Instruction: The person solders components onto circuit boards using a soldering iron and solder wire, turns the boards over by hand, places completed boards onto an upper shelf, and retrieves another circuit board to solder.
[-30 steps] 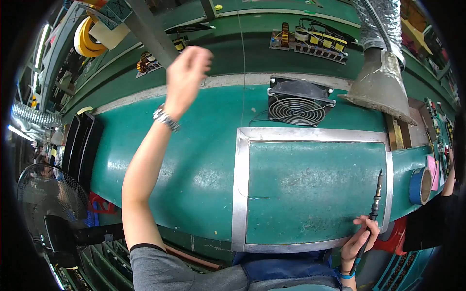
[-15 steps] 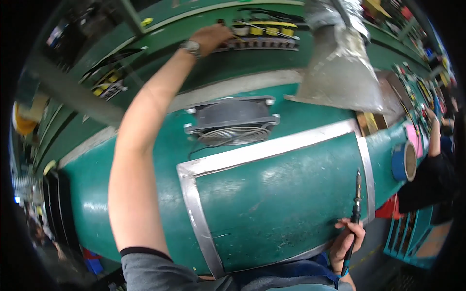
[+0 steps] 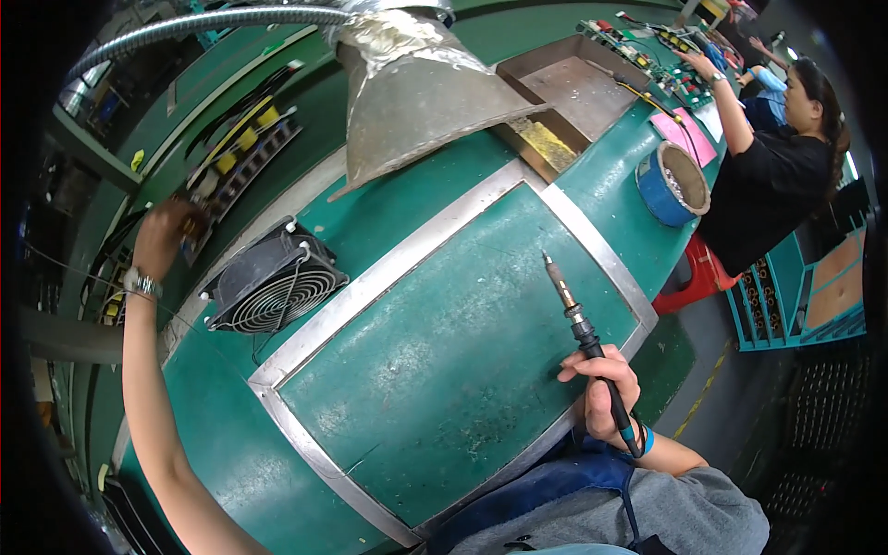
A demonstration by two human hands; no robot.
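My right hand (image 3: 606, 393) is closed round the black grip of a soldering iron (image 3: 572, 305). Its tip points up and away over the green tabletop, touching nothing. At the far left my left hand (image 3: 165, 239) reaches out by the near end of a long circuit board with yellow parts (image 3: 242, 157) on the green shelf. Shadow and blur cover its fingers, so whether they grip anything is unclear. Between that hand and the metal frame (image 3: 407, 254) stands a black fan with a wire guard (image 3: 277, 277).
A grey metal fume hood (image 3: 407, 102) hangs over the bench's far side. Beyond it are a metal tray (image 3: 578, 88) and a box with yellow sponge (image 3: 546, 143). A blue round tub (image 3: 664, 190) stands near a co-worker in black (image 3: 772, 176), above a red stool (image 3: 698, 277).
The whole view has swung, shifting the bench, fan and hood leftward and tilting them. My left hand remains by the shelf boards; the soldering iron is still in my right hand.
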